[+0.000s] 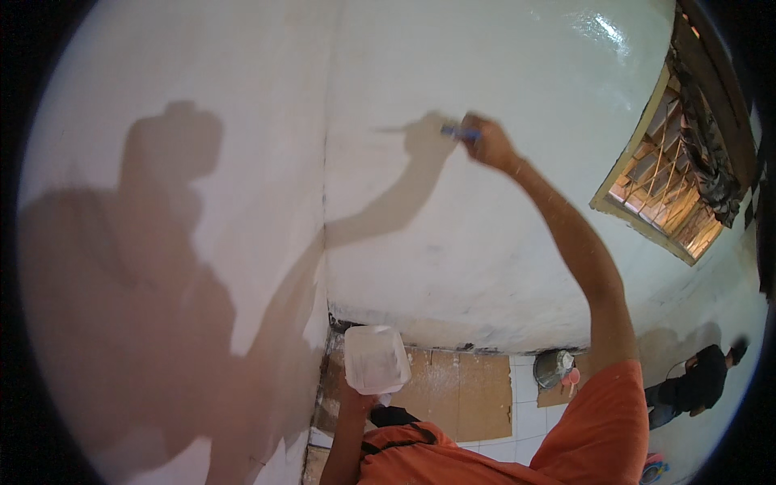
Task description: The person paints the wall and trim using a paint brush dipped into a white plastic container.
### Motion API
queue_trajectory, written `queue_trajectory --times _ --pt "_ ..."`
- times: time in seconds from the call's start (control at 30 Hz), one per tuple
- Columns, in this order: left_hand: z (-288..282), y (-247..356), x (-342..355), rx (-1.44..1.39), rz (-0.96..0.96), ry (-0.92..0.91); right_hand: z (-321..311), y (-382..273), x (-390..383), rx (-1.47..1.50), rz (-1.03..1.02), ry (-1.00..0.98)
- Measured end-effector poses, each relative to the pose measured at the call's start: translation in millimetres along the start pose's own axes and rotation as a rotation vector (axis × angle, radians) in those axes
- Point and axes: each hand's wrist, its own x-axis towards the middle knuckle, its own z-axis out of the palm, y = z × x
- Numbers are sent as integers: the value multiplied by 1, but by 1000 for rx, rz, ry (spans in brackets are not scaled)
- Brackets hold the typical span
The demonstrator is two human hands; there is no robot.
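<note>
My right hand [491,144] is raised against the pale wall [485,234], closed on a blue-handled tool [457,132], apparently a brush, whose tip is hard to make out. It is a little right of the wall's corner line, and its shadow falls just left of it. Low in the middle, my left hand [361,398] is closed on a white, squarish plastic container [376,358], held upright below and left of the right hand, near the corner. The hand's fingers are mostly hidden by the container.
A barred window [663,170] with dark draped material is at right. Below are cardboard sheets [461,396] on white tiles [529,416] and a grey bucket [550,370] by the wall. A person in dark clothes [699,380] stands at the lower right, near colourful items [653,467].
</note>
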Motion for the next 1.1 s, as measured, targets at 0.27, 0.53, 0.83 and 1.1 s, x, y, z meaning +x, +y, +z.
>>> queue_trajectory --times 0.27,0.53,0.83,1.1 --pt "44 8 -11 -78 102 -79 -91 -24 65 -231 -99 501" --pt "32 15 -13 -135 129 -97 104 -74 -48 -50 -89 -214" --pt "-1 33 -20 -65 63 -169 -5 -84 134 -242 -168 290" --pt "-18 29 -15 -106 172 -121 41 -115 170 -437 -307 180"
